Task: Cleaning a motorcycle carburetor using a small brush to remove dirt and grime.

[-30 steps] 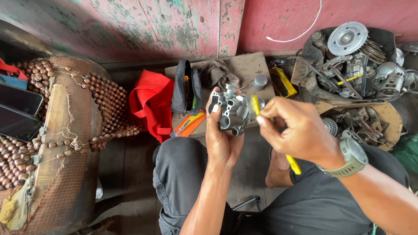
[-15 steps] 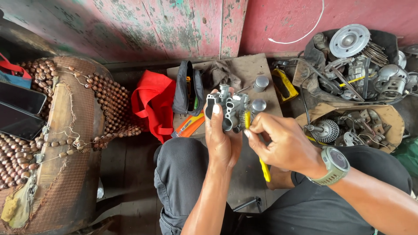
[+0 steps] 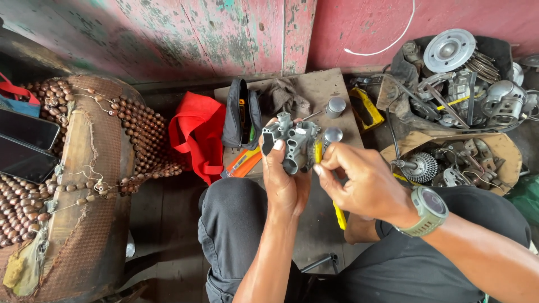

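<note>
i had one grey metal carburetor body [image 3: 292,143] gripped in my left hand [image 3: 283,182], fingers wrapped round its near side and thumb up on its left face, holding it upright over my lap, just near of the board. my right hand [image 3: 365,188] was pinched shut on one yellow-handled screwdriver [image 3: 338,213], its tip end set against the right side of the carburetor body and the handle running down past my palm. one green watch [image 3: 429,209] sat on my right wrist.

on the flat wooden board [image 3: 314,90] beyond my hands i counted two small metal caps [image 3: 335,106], one farther, one nearer beside the carburetor. one dark rag [image 3: 286,95] lay crumpled at the far side, and one black pouch [image 3: 241,118] stood open at the left edge, with one orange tool [image 3: 244,163] just near of it. one red cloth bag [image 3: 196,132] lay left of the pouch. one yellow-and-black tool [image 3: 365,109] sat right of the board.

far right, one dark tub [image 3: 460,73] was heaped with metal engine parts, and nearer, one cardboard tray [image 3: 449,160] held more, a toothed gear among them. at the far left, two dark phones [image 3: 25,143] rested on one beaded seat cover [image 3: 84,168].
</note>
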